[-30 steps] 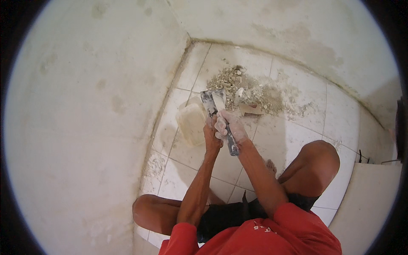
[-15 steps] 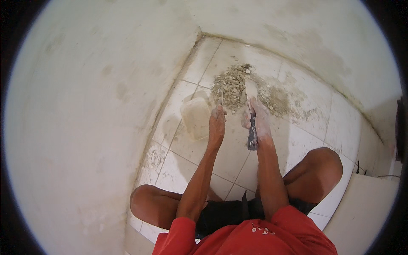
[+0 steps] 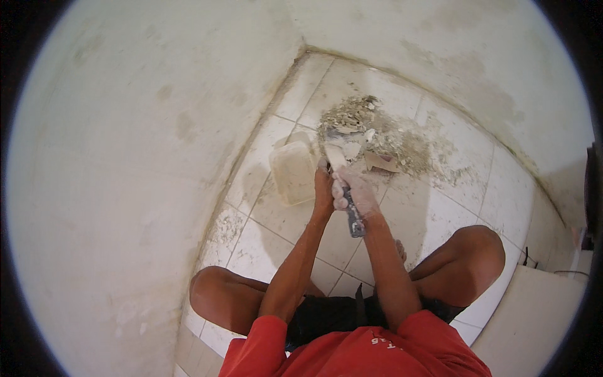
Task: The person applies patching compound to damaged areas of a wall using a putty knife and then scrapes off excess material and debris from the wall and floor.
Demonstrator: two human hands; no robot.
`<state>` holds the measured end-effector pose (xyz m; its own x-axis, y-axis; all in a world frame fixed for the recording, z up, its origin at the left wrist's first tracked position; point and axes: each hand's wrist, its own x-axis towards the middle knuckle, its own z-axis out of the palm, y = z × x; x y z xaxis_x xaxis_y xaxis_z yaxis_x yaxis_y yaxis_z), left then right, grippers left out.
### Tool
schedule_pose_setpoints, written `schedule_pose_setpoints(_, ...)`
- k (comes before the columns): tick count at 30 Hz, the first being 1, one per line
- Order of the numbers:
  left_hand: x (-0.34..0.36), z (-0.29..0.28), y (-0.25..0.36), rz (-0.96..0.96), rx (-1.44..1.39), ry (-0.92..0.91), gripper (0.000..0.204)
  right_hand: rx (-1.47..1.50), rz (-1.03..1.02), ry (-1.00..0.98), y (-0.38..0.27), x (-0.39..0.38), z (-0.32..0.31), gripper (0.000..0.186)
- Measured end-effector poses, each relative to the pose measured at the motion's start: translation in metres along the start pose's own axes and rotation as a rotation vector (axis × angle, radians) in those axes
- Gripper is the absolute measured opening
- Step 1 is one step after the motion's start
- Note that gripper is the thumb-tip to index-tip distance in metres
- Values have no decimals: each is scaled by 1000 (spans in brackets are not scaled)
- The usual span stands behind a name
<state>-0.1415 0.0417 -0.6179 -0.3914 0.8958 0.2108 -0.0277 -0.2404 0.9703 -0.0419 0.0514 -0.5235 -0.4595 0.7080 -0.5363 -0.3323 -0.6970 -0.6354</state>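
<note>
- Nearest, a red shirt (image 3: 352,352) and two bent bare knees are seen; a squat is kept so that both arms can reach down between the legs to the floor.
- The right hand (image 3: 355,196) is closed in a fist around the dark handle of a scraper (image 3: 349,201); the handle's end sticks out toward the near side of the fist, and the blade points far, into the heap.
- The left hand (image 3: 323,187) is pressed against the scraper just left of the right hand, apparently to steady it; whether its fingers are curled round the tool cannot be told.
- Just left of the hands, a pale plastic tub (image 3: 293,171) is set on the tiled floor (image 3: 433,213), close to the left wall (image 3: 125,157).
- Farther, touching the blade's tip, a heap of grey rubble and plaster (image 3: 370,129) is spread toward the corner.
</note>
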Motion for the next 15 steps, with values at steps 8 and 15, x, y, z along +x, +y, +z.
schedule_pose_setpoints(8, -10, 10, 18, -100, 266, -24, 34, 284, -48, 0, -1, 23, -4, 27)
schedule_pose_setpoints(15, -11, 3, 18, 5, 209, -23, 32, 274, -30, -65, -6, 7, 15, 22)
